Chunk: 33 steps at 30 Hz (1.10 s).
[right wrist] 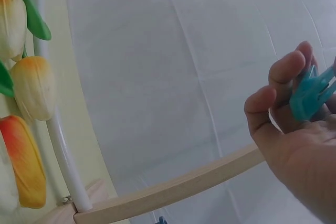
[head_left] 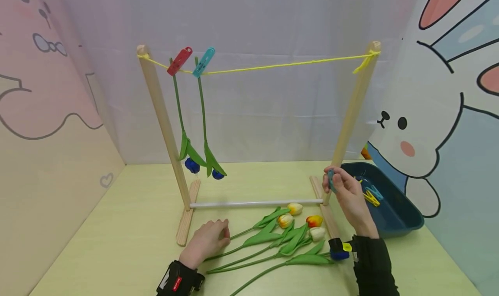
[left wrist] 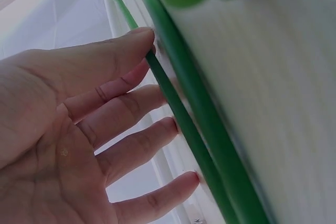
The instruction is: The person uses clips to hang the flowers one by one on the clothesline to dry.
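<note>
A pale yellow-green tabletop (head_left: 128,226) fills the lower half of the head view, walled by a pink cartoon panel at far left, a white sheet behind and a rabbit-print panel at right; bare surface lies open at lower left and between the frame and the back sheet. Centre frame stands a wooden drying rack (head_left: 163,127) with two slanted posts, a white crossbar (head_left: 253,203) low between its feet and a yellow string (head_left: 273,65) across the top. Near the string's left end a red clothespin (head_left: 179,61) and a teal clothespin (head_left: 204,62) each hold an artificial blue flower hanging head down (head_left: 192,164); the string's right stretch is bare. A dark blue plastic tub (head_left: 401,218) at right holds yellow and blue pegs, just beside the rack's right foot.

Artificial tulips with green stems (head_left: 284,235) lie in front of the crossbar, lower centre. The left hand (head_left: 206,239) rests on the table with fingers relaxed, fingertips (left wrist: 168,124) touching a tulip stem (left wrist: 181,114), a contact only the left wrist view shows. The right hand (head_left: 347,192) pinches a small teal plastic clothespin (right wrist: 310,93) between thumb and fingers, in front of the right post; the right wrist view shows it clearly.
</note>
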Each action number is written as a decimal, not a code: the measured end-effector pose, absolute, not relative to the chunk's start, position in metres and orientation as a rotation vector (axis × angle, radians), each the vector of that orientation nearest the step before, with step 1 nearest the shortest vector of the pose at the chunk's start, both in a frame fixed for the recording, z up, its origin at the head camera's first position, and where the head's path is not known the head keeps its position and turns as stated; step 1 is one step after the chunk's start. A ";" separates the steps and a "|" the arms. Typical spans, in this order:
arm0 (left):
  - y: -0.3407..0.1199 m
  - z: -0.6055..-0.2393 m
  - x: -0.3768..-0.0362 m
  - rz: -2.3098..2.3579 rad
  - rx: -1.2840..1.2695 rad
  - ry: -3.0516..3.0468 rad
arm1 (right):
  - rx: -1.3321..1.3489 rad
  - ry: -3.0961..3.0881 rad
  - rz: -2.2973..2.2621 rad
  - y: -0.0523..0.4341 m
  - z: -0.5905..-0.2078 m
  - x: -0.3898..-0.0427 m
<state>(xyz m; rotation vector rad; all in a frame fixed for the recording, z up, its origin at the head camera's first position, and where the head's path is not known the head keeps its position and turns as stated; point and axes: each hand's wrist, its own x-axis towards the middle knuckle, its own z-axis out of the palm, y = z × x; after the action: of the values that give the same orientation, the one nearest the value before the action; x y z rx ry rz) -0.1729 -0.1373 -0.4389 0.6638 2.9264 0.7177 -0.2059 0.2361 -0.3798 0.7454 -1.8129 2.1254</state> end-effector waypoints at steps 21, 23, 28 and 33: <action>-0.138 -0.440 -0.172 0.816 0.593 2.993 | 0.839 -1.790 2.137 0.235 -0.379 -0.205; -0.138 -0.439 -0.173 0.812 0.579 2.991 | 0.844 -1.783 2.143 0.235 -0.379 -0.205; -0.138 -0.438 -0.174 0.786 0.573 2.990 | 0.853 -1.781 2.148 0.236 -0.380 -0.205; -0.139 -0.438 -0.175 0.798 0.595 2.978 | 0.849 -1.792 2.142 0.236 -0.380 -0.205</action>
<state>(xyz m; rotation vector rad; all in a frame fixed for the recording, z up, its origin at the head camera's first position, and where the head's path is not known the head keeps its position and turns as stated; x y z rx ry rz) -0.1751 -0.1393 -0.4379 0.5955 2.9780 0.7983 -0.2051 0.2363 -0.3800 0.8493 -1.7919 2.1417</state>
